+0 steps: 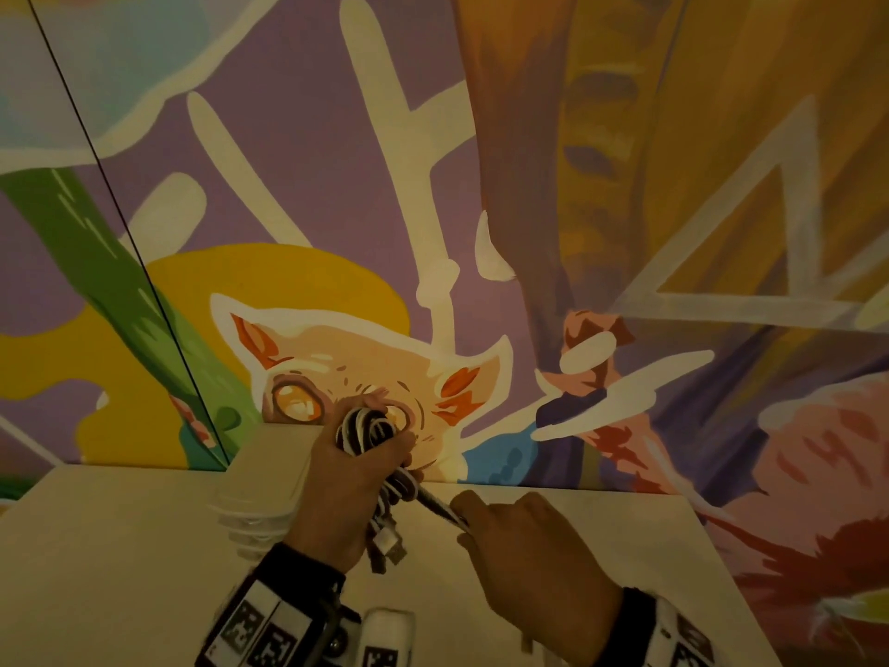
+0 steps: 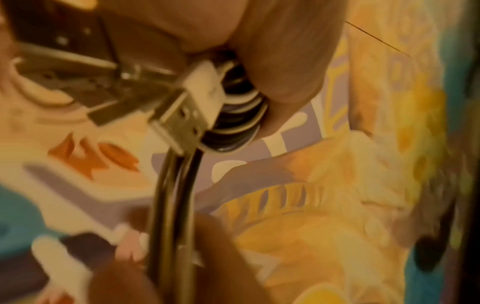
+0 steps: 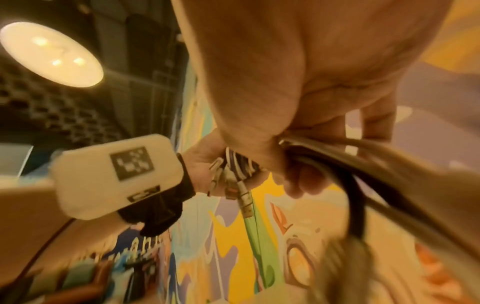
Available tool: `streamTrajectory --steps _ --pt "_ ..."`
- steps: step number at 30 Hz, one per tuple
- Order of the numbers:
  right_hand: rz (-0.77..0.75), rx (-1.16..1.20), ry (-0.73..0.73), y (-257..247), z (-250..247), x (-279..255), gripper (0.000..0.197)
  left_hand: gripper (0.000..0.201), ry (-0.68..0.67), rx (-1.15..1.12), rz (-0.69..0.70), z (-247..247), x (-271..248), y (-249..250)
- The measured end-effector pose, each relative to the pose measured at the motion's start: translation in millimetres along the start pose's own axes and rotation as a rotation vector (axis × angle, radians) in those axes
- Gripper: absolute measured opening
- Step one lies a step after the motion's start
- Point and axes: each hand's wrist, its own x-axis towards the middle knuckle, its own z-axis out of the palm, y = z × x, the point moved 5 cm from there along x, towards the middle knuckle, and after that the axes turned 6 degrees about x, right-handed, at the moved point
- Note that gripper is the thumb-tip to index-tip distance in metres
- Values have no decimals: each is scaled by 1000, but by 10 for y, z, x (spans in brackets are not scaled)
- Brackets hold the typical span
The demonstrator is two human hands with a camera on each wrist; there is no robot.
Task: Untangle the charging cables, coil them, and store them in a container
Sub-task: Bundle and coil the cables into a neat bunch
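Note:
My left hand (image 1: 356, 474) grips a coiled bundle of black and white charging cables (image 1: 365, 428) above the white table (image 1: 120, 546). USB plugs (image 1: 387, 541) hang below the fist; in the left wrist view a white USB plug (image 2: 189, 107) sits against the coil (image 2: 239, 115). My right hand (image 1: 524, 541) pinches the loose cable strands (image 1: 435, 507) that run taut from the coil down to it. In the right wrist view those strands (image 3: 350, 164) pass under the fingers, and the left hand (image 3: 215, 164) with the plugs (image 3: 228, 181) is beyond.
A painted mural wall (image 1: 433, 185) stands right behind the table's far edge. A pale stacked object (image 1: 255, 517) lies on the table left of my left hand. A round ceiling lamp (image 3: 52, 55) shows in the right wrist view.

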Motion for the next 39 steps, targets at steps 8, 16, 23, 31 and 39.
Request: streamTrajectory --steps 8,16,23,31,39 --pt "-441 -232 -8 -244 -646 -94 54 39 -340 421 168 78 -34 7" --pt "-343 288 152 -176 -811 112 17 65 -601 178 128 402 -366 46" --pt "-22 475 163 86 -766 117 22 30 -370 125 123 264 -267 84" --pt "91 -102 110 -78 -615 179 22 53 -348 -28 180 432 -269 82" --pt "19 -57 211 -168 -746 213 17 55 -374 -280 185 475 -307 117"
